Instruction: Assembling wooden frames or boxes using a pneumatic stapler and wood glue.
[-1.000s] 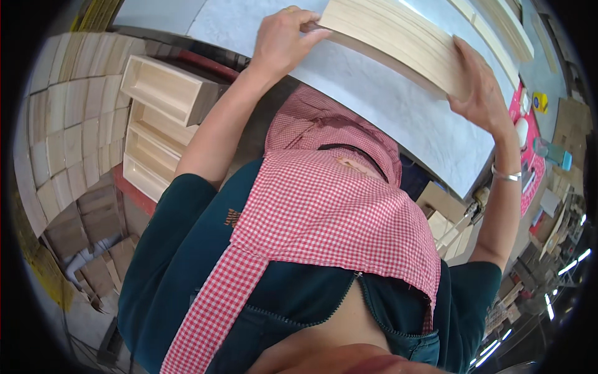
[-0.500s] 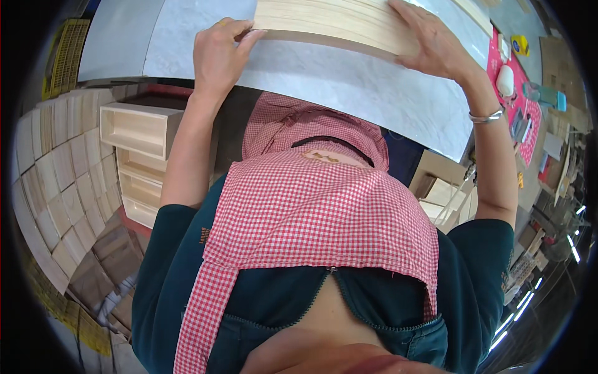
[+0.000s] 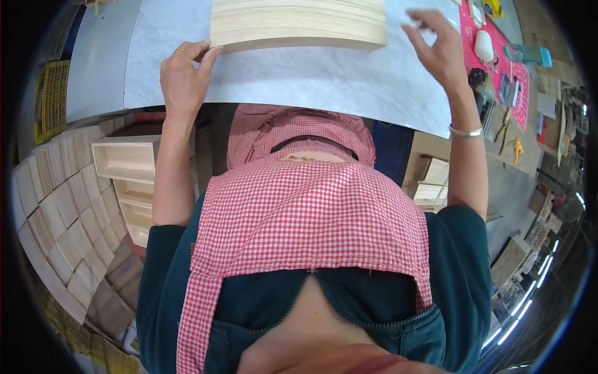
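Observation:
A pale wooden box [image 3: 299, 23] lies on the white marbled tabletop [image 3: 293, 78], its flat grained face up and its far side cut off by the upper edge of the picture. At its near left corner is my left hand [image 3: 185, 78], thumb and forefinger closed on the wood. My right hand [image 3: 439, 53] is off the box, a short way beyond its right end. Its fingers are apart and slightly blurred, with nothing in them.
Stacked wooden blocks or boxes [image 3: 68, 218] and open wooden boxes [image 3: 128, 159] stand low at left, near a yellow crate [image 3: 51, 103]. On a red cloth at right are a white bottle [image 3: 483, 45] and a teal-lidded clear bottle [image 3: 529, 54]. Orange-handled scissors [image 3: 517, 149] lie nearer.
My right hand has let go of the box's right end and moved clear of it. The box and my left hand now appear farther left, as the view has shifted too.

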`<state>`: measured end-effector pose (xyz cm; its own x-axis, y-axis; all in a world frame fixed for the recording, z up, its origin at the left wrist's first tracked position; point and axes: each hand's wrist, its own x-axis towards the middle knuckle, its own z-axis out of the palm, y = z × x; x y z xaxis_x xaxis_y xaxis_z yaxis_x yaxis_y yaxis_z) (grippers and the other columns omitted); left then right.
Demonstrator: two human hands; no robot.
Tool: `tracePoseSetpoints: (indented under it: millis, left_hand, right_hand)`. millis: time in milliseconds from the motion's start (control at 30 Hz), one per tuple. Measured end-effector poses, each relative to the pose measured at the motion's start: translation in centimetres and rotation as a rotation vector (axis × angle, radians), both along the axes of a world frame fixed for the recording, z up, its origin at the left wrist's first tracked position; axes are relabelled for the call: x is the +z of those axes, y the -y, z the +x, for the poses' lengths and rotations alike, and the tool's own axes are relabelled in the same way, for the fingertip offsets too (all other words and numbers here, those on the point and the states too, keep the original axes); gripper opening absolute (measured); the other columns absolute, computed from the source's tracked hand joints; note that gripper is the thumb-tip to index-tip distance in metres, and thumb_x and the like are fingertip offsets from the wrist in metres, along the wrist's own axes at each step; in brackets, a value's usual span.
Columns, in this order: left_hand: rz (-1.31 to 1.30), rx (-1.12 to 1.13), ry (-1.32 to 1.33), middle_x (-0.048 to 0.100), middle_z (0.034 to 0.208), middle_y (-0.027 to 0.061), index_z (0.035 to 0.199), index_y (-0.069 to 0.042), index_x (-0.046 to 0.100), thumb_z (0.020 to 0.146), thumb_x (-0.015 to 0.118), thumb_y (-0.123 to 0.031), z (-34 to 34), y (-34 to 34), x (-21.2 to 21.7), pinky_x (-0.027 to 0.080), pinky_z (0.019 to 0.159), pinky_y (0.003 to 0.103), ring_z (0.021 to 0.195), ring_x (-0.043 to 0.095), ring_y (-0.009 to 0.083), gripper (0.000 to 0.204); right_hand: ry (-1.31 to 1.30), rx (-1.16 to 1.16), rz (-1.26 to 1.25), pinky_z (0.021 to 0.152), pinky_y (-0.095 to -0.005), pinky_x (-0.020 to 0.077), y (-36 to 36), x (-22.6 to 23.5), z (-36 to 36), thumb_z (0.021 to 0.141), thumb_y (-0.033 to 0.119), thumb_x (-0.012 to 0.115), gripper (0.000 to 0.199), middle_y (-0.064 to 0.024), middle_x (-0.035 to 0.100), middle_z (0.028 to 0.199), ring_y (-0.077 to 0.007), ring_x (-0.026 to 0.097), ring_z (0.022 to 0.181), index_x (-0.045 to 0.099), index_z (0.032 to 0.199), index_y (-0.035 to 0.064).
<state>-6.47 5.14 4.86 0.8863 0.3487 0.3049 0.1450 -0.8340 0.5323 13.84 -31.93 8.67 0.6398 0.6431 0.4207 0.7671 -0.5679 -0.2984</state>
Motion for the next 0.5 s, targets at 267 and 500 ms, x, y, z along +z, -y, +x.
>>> tracePoseSetpoints:
  millis: [267,500]
  left_hand:
    - [0.002,0.019,-0.031,0.071,0.082,0.0086,0.097,0.003,0.075,0.083,0.077,-0.013,0.4,0.3,0.6,0.049,0.064,0.030,0.066,0.062,0.0188,0.022]
    - [-0.048,0.013,-0.055,0.071,0.082,0.0084,0.096,0.003,0.075,0.083,0.077,-0.014,0.5,0.0,0.6,0.050,0.065,0.029,0.067,0.061,0.0184,0.022]
  right_hand:
    - [-0.254,-0.081,0.040,0.059,-0.0230,0.0469,-0.4,-1.9,-4.5,0.084,0.001,0.074,0.006,-0.0042,0.068,0.078,-0.0113,0.055,0.062,0.073,0.090,-0.0014]
    - [-0.275,-0.109,0.035,0.055,-0.0250,0.0442,-0.9,-2.5,-4.5,0.083,-0.001,0.074,0.003,-0.0044,0.068,0.075,-0.0109,0.053,0.060,0.073,0.085,-0.0030]
